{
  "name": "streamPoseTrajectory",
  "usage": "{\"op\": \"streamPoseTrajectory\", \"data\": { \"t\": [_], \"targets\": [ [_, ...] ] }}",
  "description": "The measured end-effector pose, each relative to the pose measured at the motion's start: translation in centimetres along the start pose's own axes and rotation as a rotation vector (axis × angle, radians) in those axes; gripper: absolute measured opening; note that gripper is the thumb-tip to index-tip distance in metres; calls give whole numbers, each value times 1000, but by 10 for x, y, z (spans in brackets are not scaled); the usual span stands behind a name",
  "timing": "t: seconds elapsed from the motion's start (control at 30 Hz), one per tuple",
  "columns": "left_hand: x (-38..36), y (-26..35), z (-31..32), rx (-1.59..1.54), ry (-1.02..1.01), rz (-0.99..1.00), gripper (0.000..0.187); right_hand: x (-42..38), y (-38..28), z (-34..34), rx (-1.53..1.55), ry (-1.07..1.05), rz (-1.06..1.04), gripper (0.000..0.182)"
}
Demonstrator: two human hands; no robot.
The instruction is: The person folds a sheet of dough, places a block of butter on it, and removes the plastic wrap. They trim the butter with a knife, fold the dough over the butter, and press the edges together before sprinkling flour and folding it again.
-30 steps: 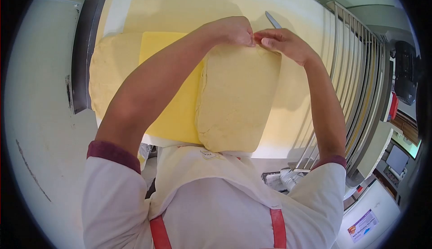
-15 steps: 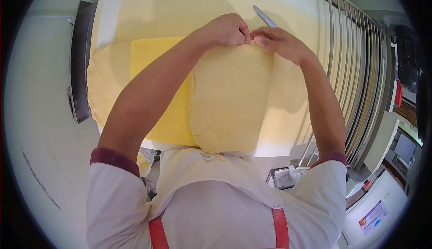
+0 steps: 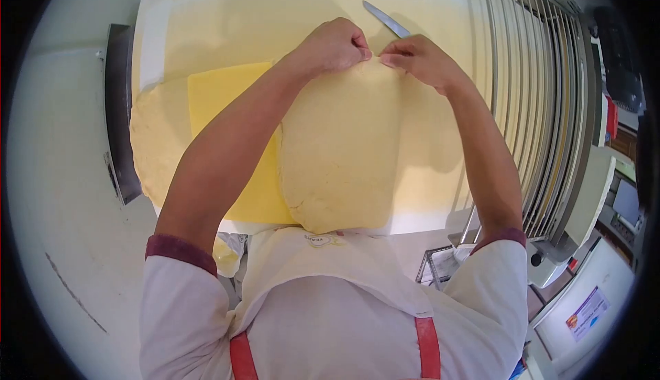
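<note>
A pale sheet of dough [image 3: 340,153] is folded over the right part of a yellow slab, probably butter [image 3: 223,91]. More of the dough [image 3: 159,139] shows past the slab's left side. At the far edge of the folded part, my left hand [image 3: 337,45] is closed, with thumb and forefinger pinching the dough. Just to its right, my right hand [image 3: 421,60] also pinches that edge between thumb and fingers. A small gap separates the fingertips. Beyond my right hand lies a knife [image 3: 385,18], its blade pointing away to the left and its handle end hidden.
The dough rests on a pale work table [image 3: 240,9]. A metal rack with parallel bars [image 3: 515,105] stands along the right side. At the left, a dark metal ledge [image 3: 118,112] is next to the wall. A plastic bag [image 3: 230,253] hangs below the front edge.
My right fingers have closed in on the dough's far edge, where they were looser before. My left hand keeps its pinch. The whole view has shifted slightly.
</note>
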State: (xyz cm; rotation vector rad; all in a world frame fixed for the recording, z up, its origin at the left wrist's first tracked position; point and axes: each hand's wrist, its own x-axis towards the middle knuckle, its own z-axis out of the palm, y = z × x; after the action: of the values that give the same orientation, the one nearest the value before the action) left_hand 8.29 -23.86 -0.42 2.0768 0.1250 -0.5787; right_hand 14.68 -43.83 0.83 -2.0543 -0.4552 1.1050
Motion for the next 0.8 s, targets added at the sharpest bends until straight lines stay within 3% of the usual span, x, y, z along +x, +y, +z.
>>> {"op": "streamPoseTrajectory", "data": {
  "t": [0.1, 0.2, 0.3, 0.4, 0.5, 0.6, 0.63, 0.7, 0.8],
  "targets": [
    [1, 1, -3, -52, -49, 9, 23, 7, 5, 9, 36, 99, 6, 21],
    [2, 13, -2, -107, -96, -43, 24, 2, 21, 21, 149, 261, -155, 23],
    [30, 24, 13, 125, -268, -4, 25, -29, 19, 29, 441, 511, -151, 25],
    [38, 38, 21, 109, -275, 51, 25, -63, 45, 49, 636, 745, -206, 26],
    [47, 21, 27, -54, -272, 110, 25, -97, 79, 82, 763, 867, -134, 23],
    [44, 28, 30, -145, -273, 26, 20, -121, 100, 117, 754, 875, -149, 21],
    [40, 38, 24, -30, -347, 2, 19, -126, 101, 126, 763, 870, -150, 20],
    [53, 33, 33, 55, -311, 30, 19, -135, 99, 139, 773, 852, -168, 19],
    [51, 21, 46, 211, -121, 173, 22, -160, 83, 148, 235, 844, -217, 24]
  ]
}}
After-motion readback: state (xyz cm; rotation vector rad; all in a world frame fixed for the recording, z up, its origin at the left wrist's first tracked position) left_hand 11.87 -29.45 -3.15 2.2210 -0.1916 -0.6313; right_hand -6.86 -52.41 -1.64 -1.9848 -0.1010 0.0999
